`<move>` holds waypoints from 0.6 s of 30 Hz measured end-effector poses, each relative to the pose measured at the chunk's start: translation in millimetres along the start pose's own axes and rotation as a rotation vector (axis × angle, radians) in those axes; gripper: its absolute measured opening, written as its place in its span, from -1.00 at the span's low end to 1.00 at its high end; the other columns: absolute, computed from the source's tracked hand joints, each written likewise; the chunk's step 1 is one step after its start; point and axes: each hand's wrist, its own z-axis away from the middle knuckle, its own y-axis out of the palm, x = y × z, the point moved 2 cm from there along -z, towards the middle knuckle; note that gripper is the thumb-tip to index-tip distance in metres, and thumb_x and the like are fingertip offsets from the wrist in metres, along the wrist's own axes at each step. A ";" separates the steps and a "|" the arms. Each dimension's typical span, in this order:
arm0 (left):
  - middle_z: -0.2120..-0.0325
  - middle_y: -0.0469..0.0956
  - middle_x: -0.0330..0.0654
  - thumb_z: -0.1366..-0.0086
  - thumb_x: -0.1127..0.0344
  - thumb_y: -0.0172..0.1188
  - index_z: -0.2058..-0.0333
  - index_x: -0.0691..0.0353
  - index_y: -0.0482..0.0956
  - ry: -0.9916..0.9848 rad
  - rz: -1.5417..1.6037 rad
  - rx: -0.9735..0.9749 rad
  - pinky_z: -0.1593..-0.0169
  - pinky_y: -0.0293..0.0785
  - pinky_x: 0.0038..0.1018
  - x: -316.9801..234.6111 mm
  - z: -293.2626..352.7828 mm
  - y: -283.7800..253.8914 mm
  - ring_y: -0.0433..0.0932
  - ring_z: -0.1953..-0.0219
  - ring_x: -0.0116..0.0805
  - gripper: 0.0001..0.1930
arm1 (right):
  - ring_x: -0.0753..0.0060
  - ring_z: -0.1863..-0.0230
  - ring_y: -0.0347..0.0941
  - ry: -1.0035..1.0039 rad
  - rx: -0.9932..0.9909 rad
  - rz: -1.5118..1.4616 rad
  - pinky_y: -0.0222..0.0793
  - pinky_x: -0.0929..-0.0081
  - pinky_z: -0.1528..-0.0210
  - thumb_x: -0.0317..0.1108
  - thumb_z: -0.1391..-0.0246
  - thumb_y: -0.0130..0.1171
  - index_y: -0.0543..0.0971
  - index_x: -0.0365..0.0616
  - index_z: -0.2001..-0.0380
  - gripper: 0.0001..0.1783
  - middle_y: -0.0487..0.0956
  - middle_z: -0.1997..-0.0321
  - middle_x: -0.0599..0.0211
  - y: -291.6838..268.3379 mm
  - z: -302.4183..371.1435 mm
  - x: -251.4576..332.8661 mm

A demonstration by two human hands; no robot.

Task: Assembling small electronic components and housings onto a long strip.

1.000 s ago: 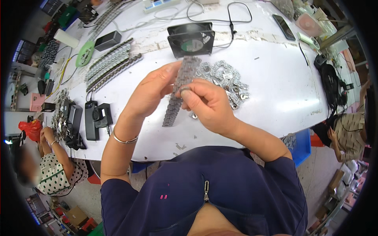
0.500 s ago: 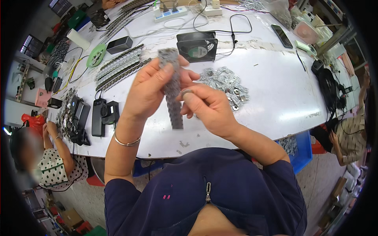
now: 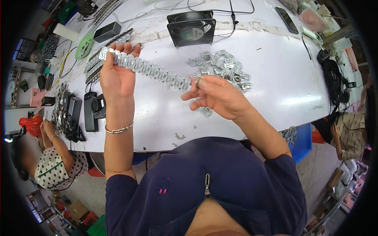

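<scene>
A long strip of silvery metal links [image 3: 147, 67] slants across in front of me, its far end up at the left. My left hand [image 3: 118, 76] is closed on that upper end, the palm turned up under it. At the strip's lower right end, my right hand [image 3: 222, 96] pinches a small round metal piece [image 3: 198, 83] between thumb and finger. Whether the right fingertips also grip the strip is hard to tell. Beyond my right hand lies a loose pile of small metal pieces [image 3: 226, 69], and one piece [image 3: 205, 111] rests beneath my fingers.
A black square fan [image 3: 191, 28] stands behind the pile. More strips [image 3: 94, 65], a green dish [image 3: 84, 46] and a dark box [image 3: 107, 32] lie left on the white table [image 3: 275, 86]. A phone [image 3: 286, 19] is far right. Other people sit at both sides.
The strip has swung from upright to a slant, its links now facing up. My left hand moved left and turned palm up; the right moved slightly right. The whole view shifted a little.
</scene>
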 end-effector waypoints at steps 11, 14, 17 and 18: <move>-0.09 0.35 0.16 -0.35 0.49 -0.06 -0.16 0.46 0.23 0.923 -1.295 0.110 -0.29 0.16 -0.14 -27.6 38.2 -16.6 0.33 -0.19 0.01 -0.58 | 0.21 0.40 0.48 -0.339 -0.094 1.255 0.41 0.42 0.33 -0.43 -0.05 0.14 0.53 -0.29 0.43 -0.88 0.50 0.44 0.24 12.8 7.4 13.1; -0.03 0.49 -0.03 -0.16 0.58 0.07 -0.14 0.28 0.36 0.541 -1.640 1.022 -0.30 0.11 -0.18 -2.7 78.3 38.1 0.38 -0.17 -0.08 -0.49 | 0.13 0.38 0.46 -0.481 -0.052 1.279 0.41 0.34 0.33 -0.48 0.02 0.16 0.53 -0.28 0.44 -0.93 0.49 0.39 0.19 19.5 8.7 5.3; 0.11 0.55 0.02 -0.17 0.58 0.07 -0.06 0.24 0.45 0.180 -1.620 1.222 -0.14 0.32 -0.22 30.1 76.9 37.8 0.52 0.06 0.01 -0.57 | 0.10 0.30 0.48 -0.441 0.002 1.334 0.43 0.30 0.28 -0.53 0.04 0.17 0.56 -0.27 0.37 -0.88 0.53 0.28 0.15 23.1 7.0 6.0; 0.16 0.56 0.03 -0.18 0.58 0.06 -0.07 0.25 0.43 -0.036 -1.565 1.198 -0.05 0.39 -0.29 36.0 70.6 33.4 0.55 0.13 -0.02 -0.56 | 0.11 0.29 0.48 -0.394 0.004 1.376 0.43 0.32 0.27 -0.52 0.03 0.17 0.56 -0.27 0.35 -0.88 0.53 0.28 0.15 21.5 7.1 7.8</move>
